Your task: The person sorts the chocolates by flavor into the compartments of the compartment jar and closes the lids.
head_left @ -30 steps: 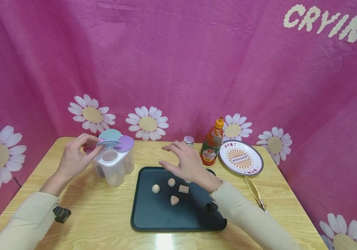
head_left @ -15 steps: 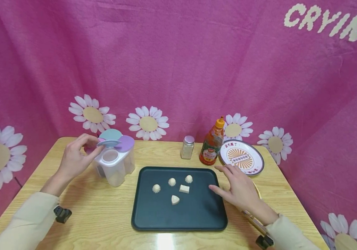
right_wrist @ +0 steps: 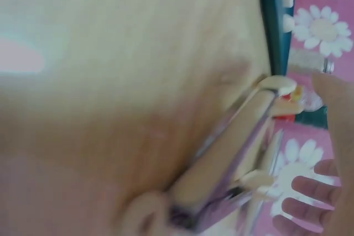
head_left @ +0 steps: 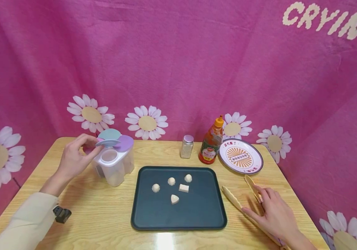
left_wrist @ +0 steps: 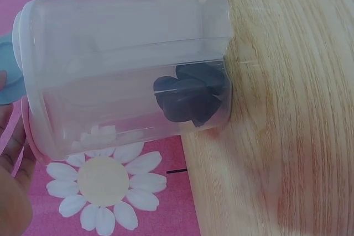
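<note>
My left hand (head_left: 73, 159) pinches the raised blue lid (head_left: 109, 142) of a clear multi-compartment storage container (head_left: 114, 175). Below that lid, one round opening is uncovered; purple, green and pink lids cover others. In the left wrist view, dark pieces (left_wrist: 191, 95) lie at the bottom of one compartment. My right hand (head_left: 273, 212) is over a pair of tongs (head_left: 232, 198) with beige tips, its thumb and fingers spread to either side of them. In the right wrist view the fingers (right_wrist: 310, 192) stand apart from the tongs, which lie spread on the table.
A dark green tray (head_left: 197, 218) bears several small white moulded pieces (head_left: 183, 188). Behind it stand a shaker jar (head_left: 187, 147) with a pink cap and a red sauce bottle (head_left: 210, 146). A patterned plate (head_left: 255, 166) leans at the back right, near the curtain.
My right hand has moved from above the tray, rightward and toward me, to the tongs, uncovering the tray and jar. My left hand has kept its pinch on the blue lid.
</note>
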A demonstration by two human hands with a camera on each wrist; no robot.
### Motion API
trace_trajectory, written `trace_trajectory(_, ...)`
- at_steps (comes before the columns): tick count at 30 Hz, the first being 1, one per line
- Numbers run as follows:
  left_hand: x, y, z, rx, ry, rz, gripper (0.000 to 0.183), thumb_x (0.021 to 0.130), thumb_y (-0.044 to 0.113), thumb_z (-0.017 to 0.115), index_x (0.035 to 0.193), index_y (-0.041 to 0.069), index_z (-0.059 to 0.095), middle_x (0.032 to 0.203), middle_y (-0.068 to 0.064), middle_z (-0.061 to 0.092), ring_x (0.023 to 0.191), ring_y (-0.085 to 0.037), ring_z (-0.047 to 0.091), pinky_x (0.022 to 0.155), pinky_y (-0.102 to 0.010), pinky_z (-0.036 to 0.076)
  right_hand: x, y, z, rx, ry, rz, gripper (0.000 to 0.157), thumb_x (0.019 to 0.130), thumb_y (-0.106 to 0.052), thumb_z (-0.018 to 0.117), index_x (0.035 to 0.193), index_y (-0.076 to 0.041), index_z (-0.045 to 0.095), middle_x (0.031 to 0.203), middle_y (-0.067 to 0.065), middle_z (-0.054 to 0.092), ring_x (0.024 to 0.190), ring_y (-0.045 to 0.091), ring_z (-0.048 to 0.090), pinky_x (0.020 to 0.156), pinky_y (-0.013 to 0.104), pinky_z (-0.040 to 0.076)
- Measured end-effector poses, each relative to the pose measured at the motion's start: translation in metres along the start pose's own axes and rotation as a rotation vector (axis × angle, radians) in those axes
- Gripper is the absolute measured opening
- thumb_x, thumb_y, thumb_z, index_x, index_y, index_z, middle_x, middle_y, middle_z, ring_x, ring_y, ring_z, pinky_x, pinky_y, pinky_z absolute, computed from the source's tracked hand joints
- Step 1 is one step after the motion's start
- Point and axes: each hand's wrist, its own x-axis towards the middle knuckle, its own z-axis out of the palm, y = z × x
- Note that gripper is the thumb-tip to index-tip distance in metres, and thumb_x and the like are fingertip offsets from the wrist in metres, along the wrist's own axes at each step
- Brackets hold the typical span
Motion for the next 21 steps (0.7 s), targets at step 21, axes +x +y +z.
trace_trajectory(21, -0.001, 0.0, 0.0, 0.005, 0.0, -0.003, 0.024, 0.081, -0.007, 0.084, 0.101, 0.0, 0.071, 0.089, -0.009, 0.067, 0.076, 0.004, 0.049, 0.07, -0.005, 0.041, -0.036, 0.03, 0.011, -0.054, -0.181, 0.155, 0.1, 0.074, -0.081, 0.076, 0.132, -0.001, 0.057, 0.102, 0.014, 0.063, 0.091, 0.032, 0.061, 0.063, 0.051, 0.054)
